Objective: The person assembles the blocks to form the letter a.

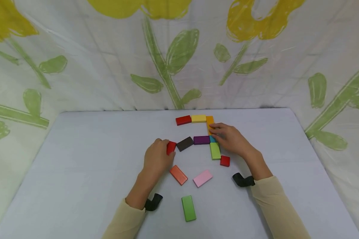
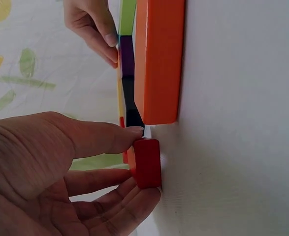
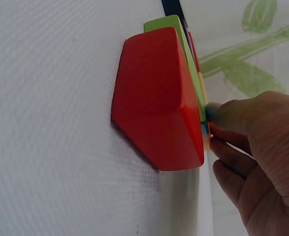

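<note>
My left hand (image 1: 158, 158) pinches the red block (image 1: 171, 147) beside the black block (image 1: 185, 144): slide it flat. Right hand (image 1: 231, 140): fingers part-bent, grip unclear.

Pale table (image 1: 86, 166) — behind it, a whitish backdrop (image 1: 107, 66) with yellow flowers (image 1: 164, 8).

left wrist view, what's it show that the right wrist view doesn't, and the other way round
Only the left wrist view shows the left hand, the glossy red block it pinches, and an orange-red rectangular block. Only the right wrist view shows the short, squarish red block up close. Both share the right hand, a light-green rectangular block and a dark rectangular block.
</note>
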A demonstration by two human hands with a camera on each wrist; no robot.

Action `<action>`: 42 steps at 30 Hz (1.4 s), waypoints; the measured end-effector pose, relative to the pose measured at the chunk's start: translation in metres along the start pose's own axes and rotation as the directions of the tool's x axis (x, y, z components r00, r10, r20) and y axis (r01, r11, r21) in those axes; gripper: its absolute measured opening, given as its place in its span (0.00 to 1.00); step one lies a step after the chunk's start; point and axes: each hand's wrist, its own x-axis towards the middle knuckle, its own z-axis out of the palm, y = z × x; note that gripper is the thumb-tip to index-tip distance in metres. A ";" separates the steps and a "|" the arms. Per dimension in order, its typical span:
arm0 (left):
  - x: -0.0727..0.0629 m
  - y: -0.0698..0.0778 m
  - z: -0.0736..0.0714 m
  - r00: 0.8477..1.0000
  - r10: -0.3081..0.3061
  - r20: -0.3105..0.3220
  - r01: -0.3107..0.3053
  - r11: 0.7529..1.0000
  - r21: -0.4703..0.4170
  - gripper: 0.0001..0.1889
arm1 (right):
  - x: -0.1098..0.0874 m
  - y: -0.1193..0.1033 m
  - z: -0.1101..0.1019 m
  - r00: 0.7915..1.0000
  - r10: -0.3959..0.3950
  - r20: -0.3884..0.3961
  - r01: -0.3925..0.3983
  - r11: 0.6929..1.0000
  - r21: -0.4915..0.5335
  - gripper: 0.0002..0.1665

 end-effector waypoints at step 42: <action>-0.023 0.003 0.005 0.996 -0.055 0.074 0.064 0.990 -0.123 0.28 | -0.001 0.001 0.001 1.000 -0.015 -0.015 0.015 1.000 0.008 0.21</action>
